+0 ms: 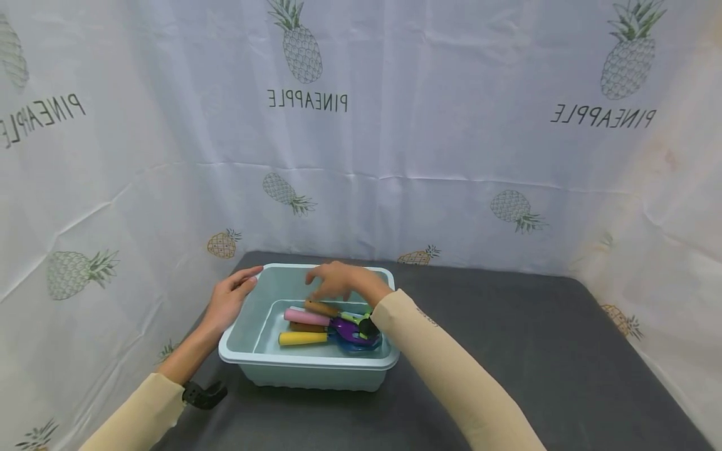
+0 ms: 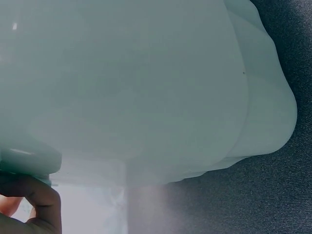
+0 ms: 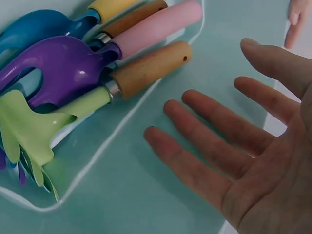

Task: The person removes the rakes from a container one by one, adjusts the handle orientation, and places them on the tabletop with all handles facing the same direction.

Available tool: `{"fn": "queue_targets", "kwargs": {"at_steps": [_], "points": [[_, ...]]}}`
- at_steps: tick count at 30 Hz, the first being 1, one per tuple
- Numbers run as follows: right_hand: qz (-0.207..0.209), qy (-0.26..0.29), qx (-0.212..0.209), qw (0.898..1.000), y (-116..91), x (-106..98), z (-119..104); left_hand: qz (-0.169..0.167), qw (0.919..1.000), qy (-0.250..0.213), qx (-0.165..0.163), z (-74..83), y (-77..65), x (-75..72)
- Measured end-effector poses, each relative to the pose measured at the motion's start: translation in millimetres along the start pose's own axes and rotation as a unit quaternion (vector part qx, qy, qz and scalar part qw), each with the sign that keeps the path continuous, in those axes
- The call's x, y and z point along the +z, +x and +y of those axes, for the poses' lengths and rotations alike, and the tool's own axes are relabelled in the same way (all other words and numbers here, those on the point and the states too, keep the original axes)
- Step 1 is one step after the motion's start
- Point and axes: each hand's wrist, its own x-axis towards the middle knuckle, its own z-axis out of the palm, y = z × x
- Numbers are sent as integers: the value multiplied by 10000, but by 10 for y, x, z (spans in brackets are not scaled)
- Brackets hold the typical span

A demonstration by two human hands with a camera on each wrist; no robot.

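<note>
A pale blue-green plastic basin [image 1: 307, 360] stands on the dark table. Its left rim is held by my left hand [image 1: 225, 304], whose bent fingers [image 2: 46, 200] show at the lip in the left wrist view. Over the back of the basin, my right hand [image 1: 338, 280] is spread and holds nothing. Small garden tools lie heaped inside: a green hand rake [image 3: 34, 126] with a wooden handle [image 3: 153, 70], a purple scoop-like tool [image 3: 73, 68] with a pink handle, and a blue tool [image 3: 46, 24]. A yellow handle [image 1: 303, 338] lies nearest the front. The right fingertips are close to the rake's wooden handle.
The dark grey tabletop [image 1: 507, 351] extends to the right of the basin. White curtains [image 1: 429, 125] printed with pineapples enclose the table at the back and both sides. A dark wrist strap [image 1: 204, 396] is on the left forearm.
</note>
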Motion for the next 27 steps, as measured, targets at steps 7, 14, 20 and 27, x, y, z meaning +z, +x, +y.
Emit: {"fn": "queue_targets", "kwargs": {"at_steps": [7,14,20,27], "points": [[-267,124,452,9985,31,87,12,-9,10000,11,-32,17,-13,-11],[-277,-47,569,9980,61,135,39,-2,9999,-55,-114,19,-15,-15],[-387,-34,769,9963,73,171,64,-39,9998,-79,-158,30,-17,-6],[-524,-46,774,9956,119,219,112,-2,9999,-51,-144,30,-30,-10]]}}
